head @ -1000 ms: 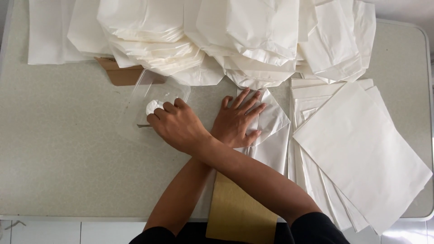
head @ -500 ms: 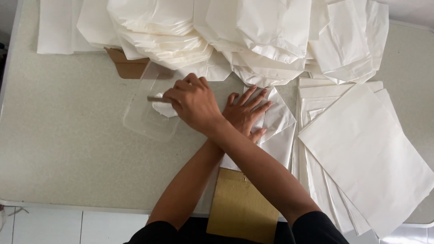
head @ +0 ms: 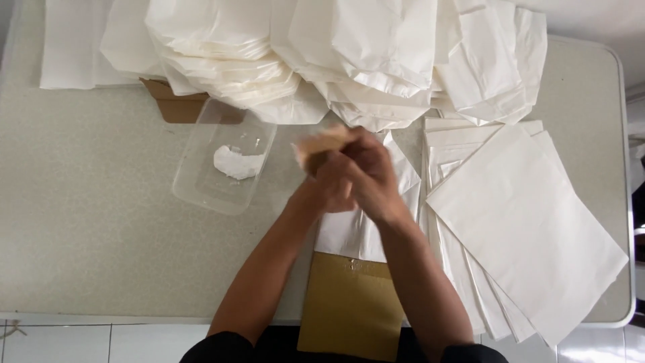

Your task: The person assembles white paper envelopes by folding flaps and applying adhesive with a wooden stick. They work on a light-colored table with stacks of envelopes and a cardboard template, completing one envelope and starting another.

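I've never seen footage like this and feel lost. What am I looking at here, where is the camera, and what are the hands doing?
There is no machine here: a person works with bare hands, and the single camera sits on their head, looking down. Both hands meet above the grey table. The right hand and left hand are blurred; a small tan thing shows at the fingertips, but which hand grips it is unclear. On the table lie a clear plastic tray with a white lump in it, heaps of white paper bags, flat white sheets, and a brown board under a white sheet.
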